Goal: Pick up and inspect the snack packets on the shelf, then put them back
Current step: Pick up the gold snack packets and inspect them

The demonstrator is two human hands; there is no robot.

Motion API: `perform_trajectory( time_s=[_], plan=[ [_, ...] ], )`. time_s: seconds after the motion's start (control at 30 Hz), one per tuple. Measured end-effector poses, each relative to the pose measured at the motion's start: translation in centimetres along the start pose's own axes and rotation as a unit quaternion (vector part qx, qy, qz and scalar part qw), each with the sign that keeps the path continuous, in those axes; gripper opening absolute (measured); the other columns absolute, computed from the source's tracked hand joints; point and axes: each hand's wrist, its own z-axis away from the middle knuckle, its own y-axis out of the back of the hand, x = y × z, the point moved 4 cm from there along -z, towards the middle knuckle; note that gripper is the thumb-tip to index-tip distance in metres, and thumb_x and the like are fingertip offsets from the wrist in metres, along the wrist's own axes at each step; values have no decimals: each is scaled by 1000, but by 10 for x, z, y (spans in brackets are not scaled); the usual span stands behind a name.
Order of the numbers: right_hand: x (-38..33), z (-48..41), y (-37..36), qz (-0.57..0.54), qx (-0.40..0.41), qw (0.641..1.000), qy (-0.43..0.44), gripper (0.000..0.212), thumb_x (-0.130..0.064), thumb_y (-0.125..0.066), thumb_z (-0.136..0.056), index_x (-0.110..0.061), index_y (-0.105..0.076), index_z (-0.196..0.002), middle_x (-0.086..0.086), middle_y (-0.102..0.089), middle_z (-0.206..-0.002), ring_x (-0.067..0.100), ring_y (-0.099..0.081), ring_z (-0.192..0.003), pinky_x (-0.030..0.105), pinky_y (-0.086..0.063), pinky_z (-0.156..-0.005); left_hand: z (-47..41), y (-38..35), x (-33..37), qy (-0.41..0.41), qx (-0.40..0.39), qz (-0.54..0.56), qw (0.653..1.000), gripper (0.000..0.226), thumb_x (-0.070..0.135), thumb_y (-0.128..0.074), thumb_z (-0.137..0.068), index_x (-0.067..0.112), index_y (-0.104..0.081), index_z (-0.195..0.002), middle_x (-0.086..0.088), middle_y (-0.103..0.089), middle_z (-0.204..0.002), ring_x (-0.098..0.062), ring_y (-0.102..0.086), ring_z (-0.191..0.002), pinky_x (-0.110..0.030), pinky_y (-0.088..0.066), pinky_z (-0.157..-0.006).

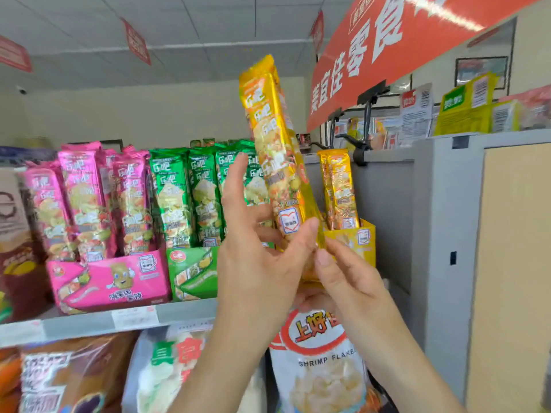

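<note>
Shop aisle, tiled ceiling, red banner (387, 55) with white characters overhead at upper right; grey shelf (89, 323) runs across the left at mid height. Left hand (256, 254) raised in front of the shelf: thumb laid across the lower front of the yellow packet (277, 150), other fingers behind it, index finger straight and pointing up. Right hand (343, 278) just beside it, fingertips pinching the packet's bottom edge. Packet held off the shelf, long and narrow, tilted with its top leaning left, printed face toward the camera. Just behind and right of it, yellow display box (362, 238) on the shelf with two more yellow packets (340, 192) standing upright inside. Left of that, green packets (185, 198) upright in a green box (193, 272); further left, pink packets (86, 198) in a pink box (110, 281). Below the hands, a white bag (325, 368) marked SHRIMP FLAKES on the lower level. Grey cabinet (447, 219) at right, with assorted packets on top, blurred
</note>
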Motion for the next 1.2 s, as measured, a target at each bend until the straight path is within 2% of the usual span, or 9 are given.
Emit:
perform_trajectory(
  time_s=[0.07,0.17,0.33,0.47,0.63,0.77,0.97,1.1,1.2],
  plan=[
    [11,22,-8,-44,-11,998,-46,49,-50,-61,-79,-18,-65,-116,13,-74,-88,27,-68,-64,28,-54,-57,18,9,-15,76,3,29,997,89,40,-78,-67,45,-29,-141,13,-66,-97,-11,-67,-78,-29,-55,-71],
    [25,50,-21,-114,-67,983,-126,52,-63,-75,-67,-24,-73,-101,17,-72,-79,26,-66,-59,30,-53,-56,44,18,-31,171,-50,130,975,55,39,-76,-72,27,-59,-122,0,-71,-102,-16,-68,-91,-27,-54,-75],
    [37,78,-25,-158,-97,958,-217,58,-63,-82,-58,-22,-75,-98,21,-70,-74,27,-62,-55,32,-50,-55,76,34,-41,277,-45,239,930,12,38,-69,-79,31,-75,-87,5,-74,-81,-6,-66,-69,-21,-53,-59],
    [43,86,-29,-149,-79,955,-246,65,-64,-84,-52,-19,-76,-98,21,-69,-72,29,-61,-57,31,-49,-53,86,42,-42,289,-32,258,921,22,40,-67,-78,21,-75,-86,-1,-74,-79,-8,-67,-66,-20,-52,-54],
    [45,92,-31,-148,0,961,-233,77,-56,-92,-42,-19,-73,-107,21,-68,-80,30,-63,-62,29,-52,-54,91,48,-43,271,-24,280,921,26,38,-68,-80,21,-72,-98,0,-75,-91,-10,-69,-81,-21,-54,-65],
    [41,97,-33,-1,53,983,-174,39,-35,-86,-69,-33,-70,-104,2,-73,-96,19,-71,-78,24,-54,-59,91,55,-37,240,-24,251,938,24,47,-62,-79,29,-71,-92,7,-72,-86,-6,-69,-82,-21,-55,-69],
    [42,105,-42,79,63,988,-113,30,-36,-79,-67,-37,-63,-92,-9,-70,-94,9,-68,-83,17,-53,-68,96,62,-38,248,-18,248,936,24,37,-60,-87,16,-69,-94,1,-67,-80,-10,-65,-74,-27,-57,-66],
    [45,108,-50,-75,3,977,-197,60,-57,-87,-50,-28,-65,-98,9,-73,-97,25,-72,-77,26,-56,-61,104,66,-41,277,-28,259,925,25,38,-56,-89,18,-71,-92,-4,-68,-81,-15,-66,-76,-31,-58,-68],
    [45,112,-54,-231,-9,944,-235,72,-50,-90,-53,-9,-63,-105,30,-67,-91,36,-64,-61,32,-53,-53,108,71,-44,293,-22,267,918,30,34,-51,-88,11,-70,-89,-19,-66,-84,-22,-64,-75,-31,-56,-65]
  ],
)
